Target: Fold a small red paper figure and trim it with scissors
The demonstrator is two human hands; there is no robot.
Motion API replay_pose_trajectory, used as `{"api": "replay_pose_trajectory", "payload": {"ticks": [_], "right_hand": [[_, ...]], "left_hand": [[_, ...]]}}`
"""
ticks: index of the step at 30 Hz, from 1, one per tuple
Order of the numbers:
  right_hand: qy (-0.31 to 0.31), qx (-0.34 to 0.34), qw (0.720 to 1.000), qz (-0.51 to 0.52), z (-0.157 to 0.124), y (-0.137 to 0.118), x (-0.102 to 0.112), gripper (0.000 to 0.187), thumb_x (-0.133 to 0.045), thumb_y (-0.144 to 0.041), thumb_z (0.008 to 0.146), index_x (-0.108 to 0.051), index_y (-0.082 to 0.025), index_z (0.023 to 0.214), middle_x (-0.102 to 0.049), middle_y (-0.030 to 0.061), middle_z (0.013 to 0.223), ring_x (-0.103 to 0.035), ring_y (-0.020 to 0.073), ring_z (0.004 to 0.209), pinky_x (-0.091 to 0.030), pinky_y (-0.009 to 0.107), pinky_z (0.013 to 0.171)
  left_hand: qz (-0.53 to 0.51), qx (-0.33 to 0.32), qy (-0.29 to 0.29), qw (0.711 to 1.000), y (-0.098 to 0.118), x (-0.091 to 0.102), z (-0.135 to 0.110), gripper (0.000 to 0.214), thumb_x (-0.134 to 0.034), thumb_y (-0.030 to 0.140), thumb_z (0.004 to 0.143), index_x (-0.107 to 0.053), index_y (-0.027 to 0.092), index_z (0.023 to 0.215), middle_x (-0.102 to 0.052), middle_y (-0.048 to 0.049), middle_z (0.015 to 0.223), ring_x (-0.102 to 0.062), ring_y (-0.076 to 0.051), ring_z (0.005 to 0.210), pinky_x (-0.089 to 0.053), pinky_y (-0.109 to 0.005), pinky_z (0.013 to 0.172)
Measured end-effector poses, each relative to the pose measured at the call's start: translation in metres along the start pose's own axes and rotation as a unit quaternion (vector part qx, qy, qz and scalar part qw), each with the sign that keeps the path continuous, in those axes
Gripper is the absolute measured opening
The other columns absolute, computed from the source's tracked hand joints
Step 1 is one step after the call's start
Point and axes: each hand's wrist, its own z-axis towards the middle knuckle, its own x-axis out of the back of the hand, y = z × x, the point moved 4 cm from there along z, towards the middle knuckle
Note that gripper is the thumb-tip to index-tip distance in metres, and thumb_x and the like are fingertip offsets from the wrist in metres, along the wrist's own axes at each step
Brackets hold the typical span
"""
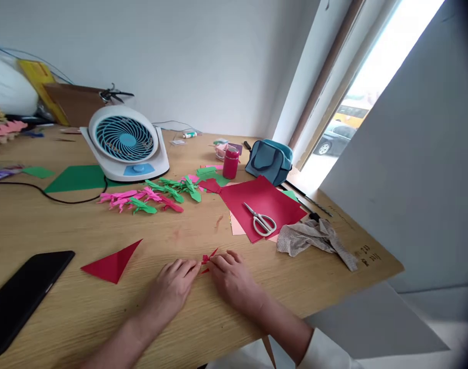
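My left hand [172, 287] and my right hand [232, 277] rest on the wooden table [34, 236] near its front edge, fingertips meeting. Both pinch a small folded piece of red paper [208, 259] between them; most of it is hidden by the fingers. A folded red paper triangle [113, 264] lies flat to the left of my left hand. Farther back lies a row of finished pink, green and red folded paper figures [153, 197].
A red paper sheet [262, 205] with white scissors [260, 221] on it lies right of centre, a crumpled cloth [314, 238] beside it. A black phone [22, 294] sits front left. A white-blue desk fan [126, 141], red bottle [231, 161], blue pouch [270, 160] and green sheets [76, 178] stand behind.
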Motion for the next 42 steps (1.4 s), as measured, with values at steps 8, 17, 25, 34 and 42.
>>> {"api": "replay_pose_trajectory", "payload": {"ticks": [8, 17, 25, 34, 42], "right_hand": [[0.012, -0.016, 1.0, -0.001, -0.001, -0.002, 0.001, 0.023, -0.05, -0.017, 0.096, -0.057, -0.018, 0.118, -0.064, 0.0064, 0.106, -0.055, 0.0215, 0.098, -0.039, 0.041, 0.101], [-0.013, -0.014, 1.0, 0.017, -0.001, -0.003, 0.001, 0.027, -0.047, -0.016, 0.098, -0.055, -0.016, 0.123, -0.062, 0.0084, 0.116, -0.055, 0.0222, 0.105, -0.038, 0.042, 0.104], [0.004, -0.033, 0.999, 0.001, 0.002, -0.011, -0.008, 0.022, -0.052, -0.014, 0.095, -0.058, -0.015, 0.116, -0.063, 0.0082, 0.115, -0.056, 0.0224, 0.102, -0.04, 0.043, 0.104], [0.024, 0.001, 1.0, -0.011, 0.001, -0.01, -0.019, 0.032, -0.061, -0.014, 0.088, -0.061, -0.01, 0.12, -0.064, 0.0097, 0.111, -0.055, 0.0253, 0.103, -0.044, 0.042, 0.101], [0.047, 0.037, 0.998, -0.009, 0.001, -0.007, -0.016, 0.032, -0.057, -0.011, 0.086, -0.063, -0.01, 0.118, -0.063, 0.0132, 0.114, -0.054, 0.0277, 0.1, -0.045, 0.043, 0.095]], "left_hand": [[-0.051, -0.001, -0.016, 0.999, -0.009, -0.004, -0.006, 0.048, -0.045, 0.0, 0.083, -0.063, 0.018, 0.123, -0.066, -0.0066, 0.113, -0.057, -0.021, 0.104, -0.049, -0.035, 0.095], [-0.032, -0.004, -0.007, 0.999, -0.011, -0.011, -0.016, 0.048, -0.042, 0.001, 0.083, -0.062, 0.018, 0.123, -0.066, -0.0078, 0.116, -0.058, -0.023, 0.104, -0.05, -0.037, 0.093], [0.026, -0.002, -0.013, 1.0, -0.002, -0.018, -0.021, 0.05, -0.04, 0.0, 0.084, -0.06, 0.014, 0.127, -0.064, -0.0099, 0.122, -0.056, -0.025, 0.108, -0.047, -0.041, 0.098], [-0.025, 0.024, -0.018, 0.999, -0.002, -0.008, -0.016, 0.045, -0.044, 0.003, 0.085, -0.06, 0.017, 0.124, -0.065, -0.0083, 0.116, -0.057, -0.023, 0.102, -0.046, -0.04, 0.093], [-0.073, 0.049, 0.016, 0.996, -0.001, 0.008, -0.007, 0.031, -0.046, 0.009, 0.09, -0.065, 0.017, 0.113, -0.068, -0.0074, 0.108, -0.056, -0.021, 0.097, -0.046, -0.037, 0.088]]}}
